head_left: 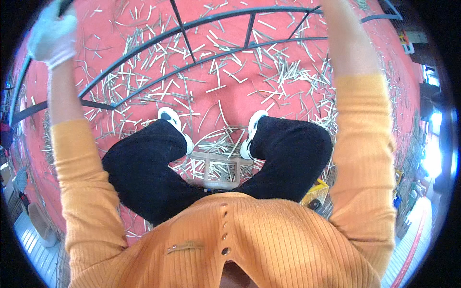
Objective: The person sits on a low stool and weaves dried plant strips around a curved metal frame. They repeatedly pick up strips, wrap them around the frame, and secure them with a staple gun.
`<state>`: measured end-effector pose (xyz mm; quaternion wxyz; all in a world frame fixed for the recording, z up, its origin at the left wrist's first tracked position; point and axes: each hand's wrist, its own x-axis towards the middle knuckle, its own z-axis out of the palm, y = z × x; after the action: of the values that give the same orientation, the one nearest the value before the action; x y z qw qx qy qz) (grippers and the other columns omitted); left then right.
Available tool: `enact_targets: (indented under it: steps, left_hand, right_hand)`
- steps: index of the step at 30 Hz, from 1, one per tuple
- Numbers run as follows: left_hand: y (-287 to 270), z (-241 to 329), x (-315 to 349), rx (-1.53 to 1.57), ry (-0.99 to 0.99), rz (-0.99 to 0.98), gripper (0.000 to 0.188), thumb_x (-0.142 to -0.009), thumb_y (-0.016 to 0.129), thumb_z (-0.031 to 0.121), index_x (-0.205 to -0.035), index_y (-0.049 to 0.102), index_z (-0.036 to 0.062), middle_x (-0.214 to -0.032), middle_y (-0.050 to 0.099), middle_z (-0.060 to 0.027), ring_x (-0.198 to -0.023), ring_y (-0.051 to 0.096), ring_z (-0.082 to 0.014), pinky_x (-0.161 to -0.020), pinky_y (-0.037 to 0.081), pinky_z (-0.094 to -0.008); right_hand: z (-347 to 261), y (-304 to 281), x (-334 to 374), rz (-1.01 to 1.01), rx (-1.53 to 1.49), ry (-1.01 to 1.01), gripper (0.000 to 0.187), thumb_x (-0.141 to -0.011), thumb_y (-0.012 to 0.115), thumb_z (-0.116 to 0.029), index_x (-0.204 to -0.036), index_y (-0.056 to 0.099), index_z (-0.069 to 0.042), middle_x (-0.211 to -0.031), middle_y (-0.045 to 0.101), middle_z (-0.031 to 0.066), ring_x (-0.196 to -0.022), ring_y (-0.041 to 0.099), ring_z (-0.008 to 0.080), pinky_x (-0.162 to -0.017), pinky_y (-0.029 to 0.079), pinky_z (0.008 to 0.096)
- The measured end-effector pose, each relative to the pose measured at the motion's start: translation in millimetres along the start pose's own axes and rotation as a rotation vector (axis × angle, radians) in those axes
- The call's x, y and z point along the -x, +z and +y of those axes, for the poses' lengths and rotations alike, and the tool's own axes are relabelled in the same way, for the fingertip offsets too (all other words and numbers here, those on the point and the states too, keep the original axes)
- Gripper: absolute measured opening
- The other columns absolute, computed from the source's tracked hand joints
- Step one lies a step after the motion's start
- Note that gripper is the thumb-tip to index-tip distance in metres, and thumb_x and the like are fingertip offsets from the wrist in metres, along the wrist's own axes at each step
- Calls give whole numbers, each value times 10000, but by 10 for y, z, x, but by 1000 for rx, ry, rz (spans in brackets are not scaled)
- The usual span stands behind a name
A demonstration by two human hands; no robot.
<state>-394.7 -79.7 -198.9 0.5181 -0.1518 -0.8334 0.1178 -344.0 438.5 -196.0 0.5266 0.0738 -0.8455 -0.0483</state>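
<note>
My left hand (55, 36), in a white glove, is raised at the top left with its fingers closed around a dark bar. The bar seems to belong to a dark metal frame (206, 21) with curved rails and short crosspieces, which spans the upper part of the view. My right forearm (353, 53) reaches up past the right end of those rails. The right hand itself lies beyond the top edge, so its fingers are hidden.
Short pale and brown strips (293, 72) litter the red floor covering (240, 103). Between my feet stands a small stool-like frame (221, 184) with strips inside it. A yellow container (314, 192) sits by my right thigh, and a grey-brown chair-like object (41, 223) is at the left.
</note>
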Motion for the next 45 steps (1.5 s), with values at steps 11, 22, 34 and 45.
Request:
enact_targets:
  steps: [11, 22, 34, 45]
  left_hand:
    - [-2738, 942, 1114, 466, 27, -59, 398, -835, 754, 215, -1222, 711, 130, -1105, 718, -88, -1041, 669, -286, -914, 481, -438]
    - [-3284, -1412, 2955, 576, -1061, -175, 547, -1023, 604, 340, -1358, 585, -93, -1398, 601, -230, -1276, 569, -323, -1126, 400, -405]
    - [-3140, -1217, 2794, 1386, -1261, 92, 509, -1051, 561, 315, -1421, 533, -33, -1252, 647, -146, -1148, 606, -244, -1027, 439, -371]
    - [-2569, 823, 1158, 1412, -1085, -85, 731, -1040, 420, 649, -1096, 698, -25, -683, 584, -7, -619, 531, -107, -627, 447, -269]
  right_hand:
    - [-1590, -2239, 1259, 217, -1947, 1543, 312, -1030, 616, -388, -1207, 512, -153, -1091, 609, 71, -1066, 595, 251, -938, 463, 406]
    - [-1615, -2875, 1599, 305, -2173, 1943, 287, -1012, 634, -288, -1087, 527, -32, -877, 622, 124, -814, 670, 296, -750, 581, 462]
    - [-1005, -2901, 1294, 227, -1983, 1824, 317, -977, 644, -282, -1134, 500, -47, -856, 608, 121, -825, 678, 319, -738, 599, 526]
    - [862, -2815, 1889, 281, -1822, 1361, 300, -1035, 551, -313, -1182, 633, -64, -1076, 703, 89, -959, 680, 260, -931, 514, 440]
